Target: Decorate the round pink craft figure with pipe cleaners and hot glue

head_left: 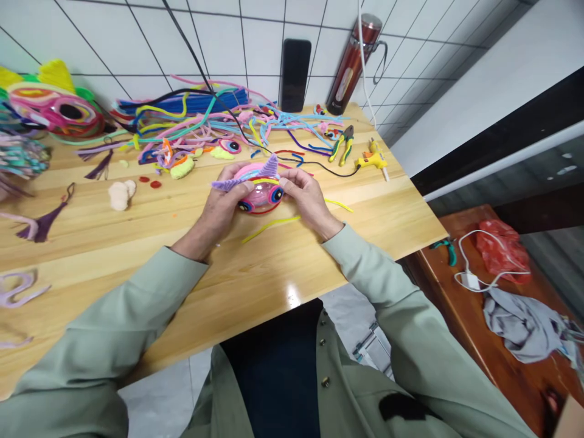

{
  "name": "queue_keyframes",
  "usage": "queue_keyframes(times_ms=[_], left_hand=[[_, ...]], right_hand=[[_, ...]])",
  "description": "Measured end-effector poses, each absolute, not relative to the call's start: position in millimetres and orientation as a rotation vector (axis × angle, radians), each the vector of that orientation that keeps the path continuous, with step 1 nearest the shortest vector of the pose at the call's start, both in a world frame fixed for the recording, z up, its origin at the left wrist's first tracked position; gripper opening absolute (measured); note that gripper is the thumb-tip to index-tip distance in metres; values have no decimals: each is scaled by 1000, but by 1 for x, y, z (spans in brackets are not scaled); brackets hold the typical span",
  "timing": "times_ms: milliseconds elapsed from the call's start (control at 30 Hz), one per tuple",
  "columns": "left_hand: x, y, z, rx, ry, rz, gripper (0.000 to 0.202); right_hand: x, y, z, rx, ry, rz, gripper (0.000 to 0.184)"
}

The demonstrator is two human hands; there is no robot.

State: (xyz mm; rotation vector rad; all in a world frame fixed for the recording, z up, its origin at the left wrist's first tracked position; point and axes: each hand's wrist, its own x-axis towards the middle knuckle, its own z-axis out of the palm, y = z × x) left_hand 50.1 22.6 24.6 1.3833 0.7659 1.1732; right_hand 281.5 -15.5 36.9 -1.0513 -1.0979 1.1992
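Both my hands hold a small pink ball-shaped fish figure [261,193] made of pipe cleaners, with purple fins, a yellow stripe and round blue eyes. My left hand [222,204] is closed around its left side, below the purple fin. On the right side, my right hand [305,196] pinches the figure with bent fingers. The figure hovers just above the wooden table [146,249]. A loose yellow pipe cleaner [270,227] lies on the table under my hands.
A heap of coloured pipe cleaners [196,125] covers the back of the table. Pliers [343,145], a yellow glue gun [371,160], a black phone [294,74] and a red bottle [352,64] stand at the back right. A lower side table [460,316] with cloth is at right.
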Motion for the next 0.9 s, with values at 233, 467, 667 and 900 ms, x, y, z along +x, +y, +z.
queue_keyframes(times_ms=[233,467,667,900], left_hand=[[52,21,30,1376,762,1152,58],[56,21,32,1351,775,1172,55],[56,20,34,1377,799,1148,59],[54,20,34,1444,785,1145,54]], right_hand=[[279,-19,32,-1054,-1156,1073,72],[281,-18,41,-1092,-1156,1085,75],[280,-21,53,-1146,-1191,1053,74],[277,-20,50,-1109,-1131,1152,78]])
